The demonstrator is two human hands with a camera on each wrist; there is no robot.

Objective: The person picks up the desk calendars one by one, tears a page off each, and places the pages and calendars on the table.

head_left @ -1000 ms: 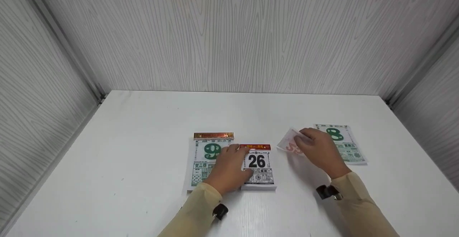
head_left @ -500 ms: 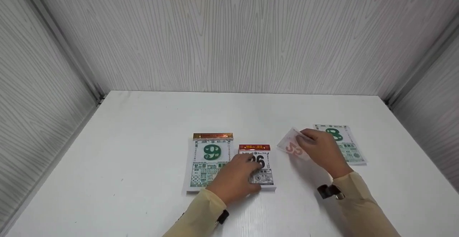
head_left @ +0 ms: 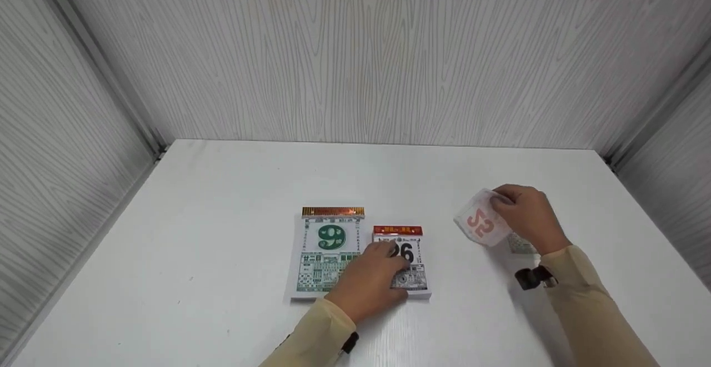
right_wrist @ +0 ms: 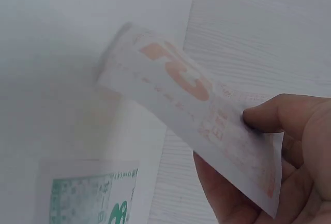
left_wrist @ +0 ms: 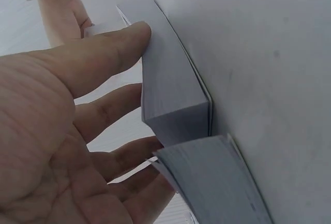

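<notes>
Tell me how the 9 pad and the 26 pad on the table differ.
The 9 pad is larger than the 26 pad. Its numeral is green, while the 26 is black. The 9 pad has a gold strip along its top edge, the 26 pad a red one. The left hand rests on the 26 pad and partly covers its numeral, while the 9 shows in full. Both are thick tear-off calendar blocks lying flat, side by side.

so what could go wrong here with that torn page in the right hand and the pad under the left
The thin torn page is only pinched at one edge by the right hand, so it could crease or slip out. The loose green sheet lies right beneath it and might get brushed askew. The left hand rests on the small calendar pad, which could slide against the larger pad.
</notes>
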